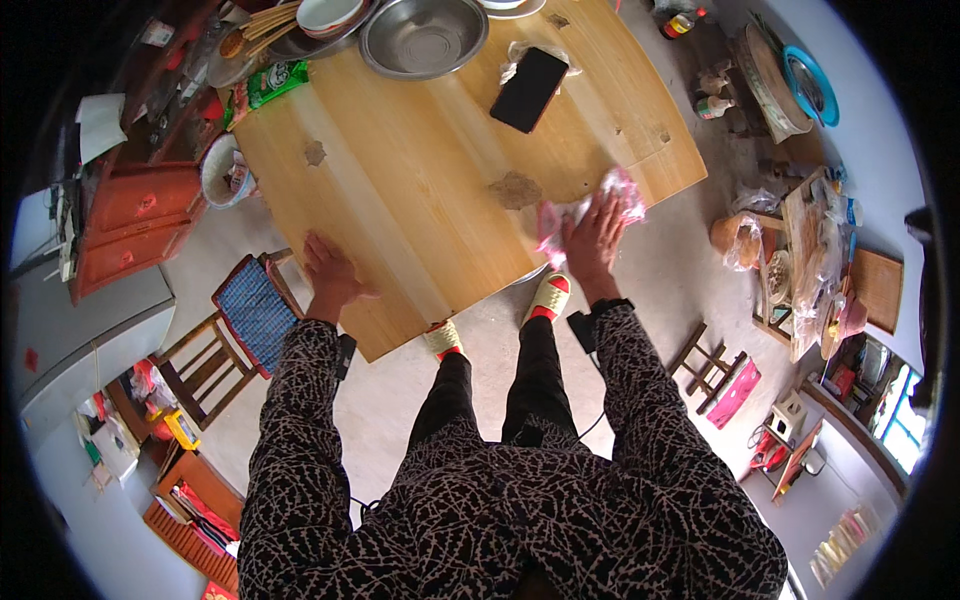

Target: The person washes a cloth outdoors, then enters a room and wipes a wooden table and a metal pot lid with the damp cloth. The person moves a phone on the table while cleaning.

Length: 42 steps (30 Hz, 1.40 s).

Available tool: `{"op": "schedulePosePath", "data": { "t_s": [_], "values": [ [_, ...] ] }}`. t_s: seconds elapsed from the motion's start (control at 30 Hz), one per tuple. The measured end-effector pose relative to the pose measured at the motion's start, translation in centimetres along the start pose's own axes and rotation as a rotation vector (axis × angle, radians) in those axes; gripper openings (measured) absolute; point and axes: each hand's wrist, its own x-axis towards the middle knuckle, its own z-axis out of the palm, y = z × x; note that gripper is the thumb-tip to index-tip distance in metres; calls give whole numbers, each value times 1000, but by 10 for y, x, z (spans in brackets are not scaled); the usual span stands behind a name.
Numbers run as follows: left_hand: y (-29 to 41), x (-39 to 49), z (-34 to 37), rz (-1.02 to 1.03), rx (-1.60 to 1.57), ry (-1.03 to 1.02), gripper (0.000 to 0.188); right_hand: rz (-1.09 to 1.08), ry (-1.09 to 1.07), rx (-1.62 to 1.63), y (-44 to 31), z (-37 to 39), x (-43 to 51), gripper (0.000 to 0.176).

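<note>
A pink and white cloth (625,187) lies bunched at the right front part of the wooden table (420,187), blurred at its edges. My right hand (598,232) presses on it with the palm down. At the table's left edge, my left hand (334,271) rests flat with its fingers apart and holds nothing. A dark-screened smartphone (529,90) lies beyond the cloth, partly on a crumpled whitish wrap or tissue (573,64). Near the far edge stands a metal basin (426,37).
At the far left are a green packet (277,81), chopsticks (264,26) and bowls (328,13). A bucket (219,172) and a chair with a blue cushion (257,315) stand left of the table. A small chair (709,367) is on the floor at right.
</note>
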Motion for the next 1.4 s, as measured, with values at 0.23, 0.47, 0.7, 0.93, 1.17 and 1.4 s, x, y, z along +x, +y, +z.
{"op": "schedulePosePath", "data": {
  "t_s": [0.23,0.47,0.7,0.93,1.17,1.4],
  "values": [
    [14,-1,-6,-33,-120,12,164,-240,-116,143,-135,-7,-98,83],
    [11,14,17,-17,-107,310,162,-605,-282,303,-230,-25,-161,83],
    [3,1,6,36,-233,83,162,-501,-149,223,-189,-17,-108,80],
    [9,-9,-4,34,-237,20,162,-266,-48,211,-114,-9,-19,66],
    [13,-8,-10,22,-152,-27,159,407,-608,1666,-88,-85,12,56],
    [12,-6,-10,14,-182,12,165,797,-532,1631,-79,-73,3,78]
  ]
}}
